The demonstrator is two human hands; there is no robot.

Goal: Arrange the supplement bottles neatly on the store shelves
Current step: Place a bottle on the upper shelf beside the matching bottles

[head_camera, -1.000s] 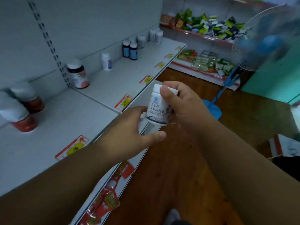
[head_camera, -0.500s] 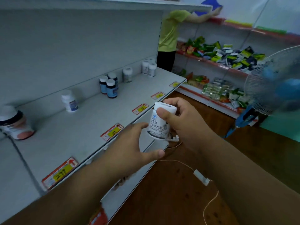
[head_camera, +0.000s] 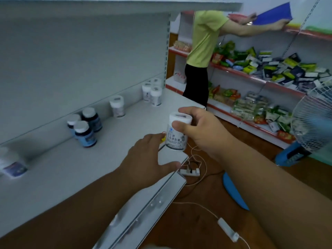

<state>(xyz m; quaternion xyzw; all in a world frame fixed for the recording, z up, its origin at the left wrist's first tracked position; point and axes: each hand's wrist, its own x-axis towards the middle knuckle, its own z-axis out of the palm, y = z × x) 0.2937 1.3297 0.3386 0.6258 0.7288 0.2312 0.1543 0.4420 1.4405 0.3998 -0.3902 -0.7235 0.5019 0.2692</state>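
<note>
Moved: view has swung right along the grey metal shelf (head_camera: 75, 169); held bottle stayed between the hands.
Dark blue bottles (head_camera: 85, 133): three, clustered.
White bottles: four upright at back, one blurred at left edge.
Right hand (head_camera: 199, 130): grips white-capped white bottle (head_camera: 177, 134) above shelf edge.
Left hand (head_camera: 149, 162): open, beside it.

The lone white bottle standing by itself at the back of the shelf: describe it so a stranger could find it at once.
Start at the grey shelf on the left and follow its back wall. Between the three dark blue bottles and the cluster of white bottles at the far end stands the lone white bottle. Unlike all its neighbours, nothing stands right beside it.
</note>
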